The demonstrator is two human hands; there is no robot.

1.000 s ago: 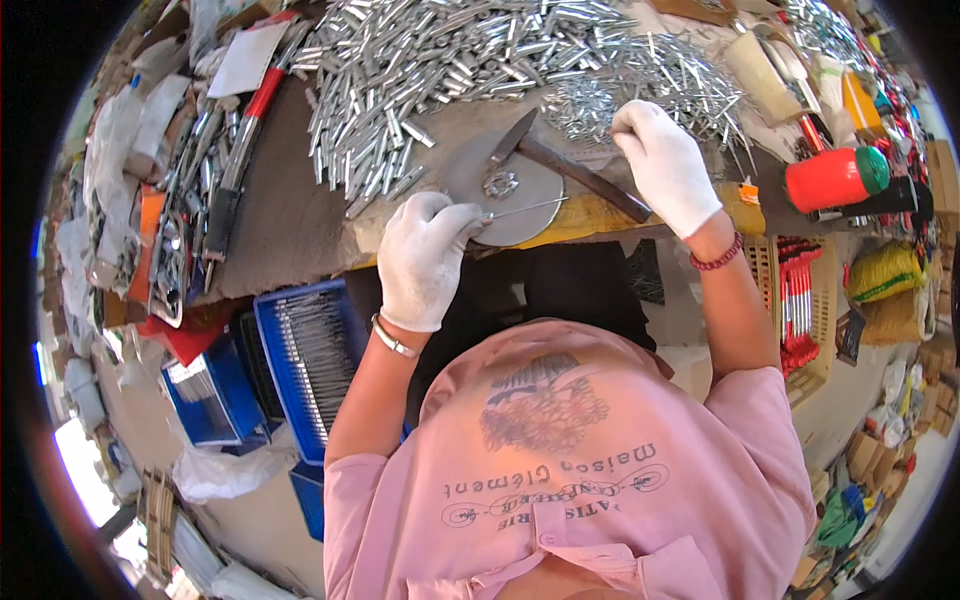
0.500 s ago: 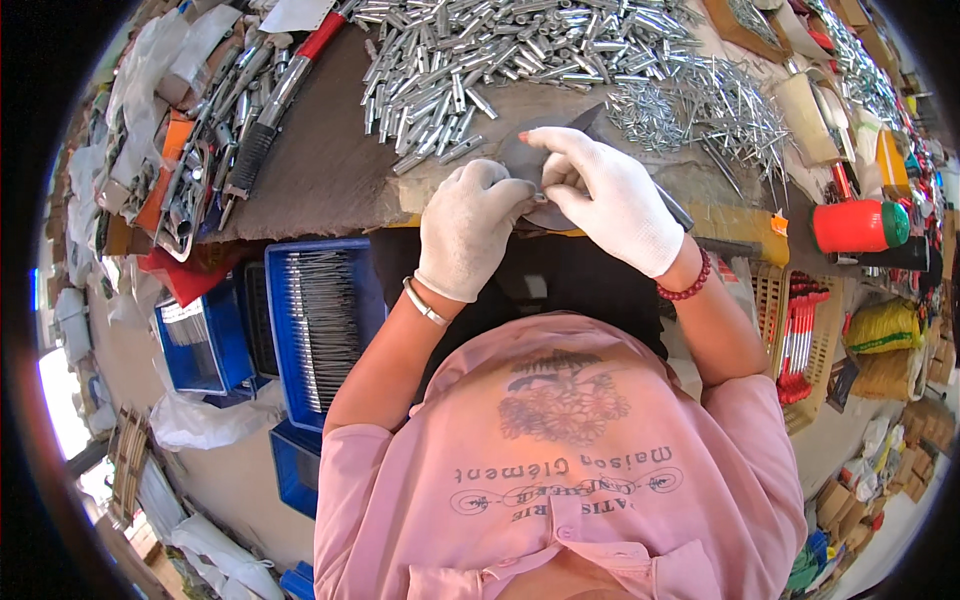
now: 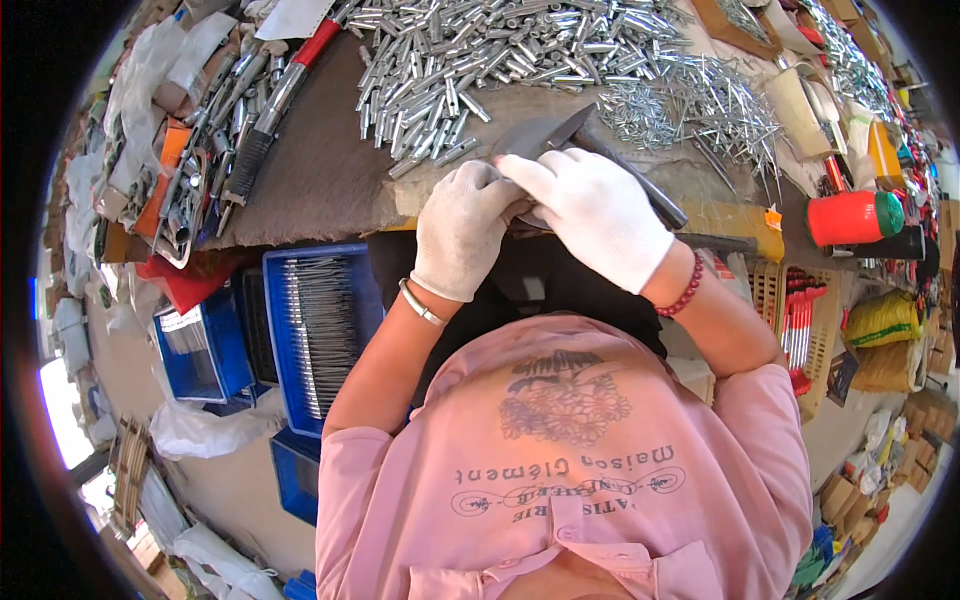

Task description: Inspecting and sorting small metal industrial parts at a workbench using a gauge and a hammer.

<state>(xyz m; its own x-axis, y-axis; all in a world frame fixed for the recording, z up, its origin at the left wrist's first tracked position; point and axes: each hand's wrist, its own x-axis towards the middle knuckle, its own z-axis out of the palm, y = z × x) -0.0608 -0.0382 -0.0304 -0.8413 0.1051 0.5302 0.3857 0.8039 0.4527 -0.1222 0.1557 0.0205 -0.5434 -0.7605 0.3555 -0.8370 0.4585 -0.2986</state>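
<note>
White knit gloves cover both of my hands, which meet at the bench's front edge. My left hand (image 3: 462, 232) is closed, thumb and fingers pinched together; whatever sits in the pinch is hidden. My right hand (image 3: 598, 208) reaches across with bent fingers, its fingertips against the left hand's fingers, and it too is closed on something out of sight. Just beyond them lies a dark round metal plate (image 3: 522, 138), partly covered by the hands. A hammer (image 3: 645, 183) rests beside my right hand, its pointed dark head by the plate.
Silver metal tubes (image 3: 430, 90) are heaped at the back, with thin metal pins (image 3: 735, 115) to their right. A long red-and-black tool (image 3: 262, 140) lies left. Blue bins (image 3: 272, 330) of rods stand below the bench; a red-green container (image 3: 850, 220) is at right.
My right hand has shifted slightly down and left, its raised index finger lowering toward the left hand. More of the hammer shows now. My left hand has hardly moved.
</note>
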